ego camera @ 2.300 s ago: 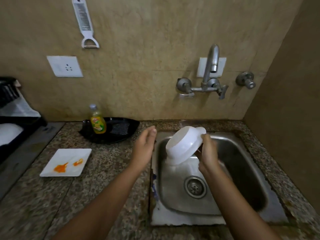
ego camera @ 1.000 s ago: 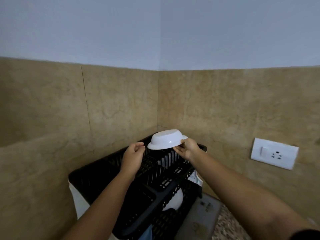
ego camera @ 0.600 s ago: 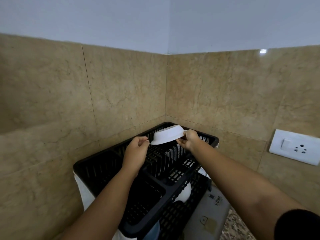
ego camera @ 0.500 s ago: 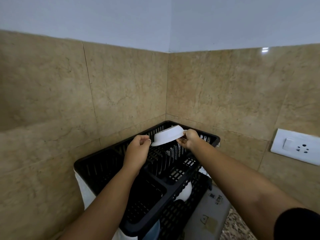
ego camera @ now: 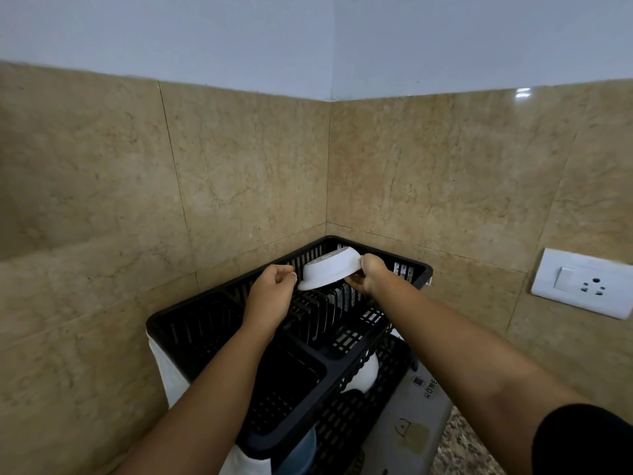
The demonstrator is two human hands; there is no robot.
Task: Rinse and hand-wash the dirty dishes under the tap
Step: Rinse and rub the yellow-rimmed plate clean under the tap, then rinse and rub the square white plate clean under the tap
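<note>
A white bowl [ego camera: 330,270] is upside down and tilted, its lower rim resting on the upright slats in the top tier of a black plastic dish rack [ego camera: 239,337] in the wall corner. My right hand [ego camera: 368,277] grips the bowl's right rim. Just left of the bowl hovers my left hand [ego camera: 270,296], its fingers curled loosely with nothing in them; whether it touches the bowl I cannot tell. A second white dish [ego camera: 364,373] shows on the rack's lower tier.
Tiled walls meet right behind the rack. A white wall socket [ego camera: 584,282] is at the right. A grey flat box [ego camera: 407,426] lies on the granite counter beside the rack's base. Something blue [ego camera: 301,450] sits low in the rack.
I carried the bowl from the sink to the rack. In the last second my right hand lowered and tilted it onto the slats; my left hand stayed close beside it.
</note>
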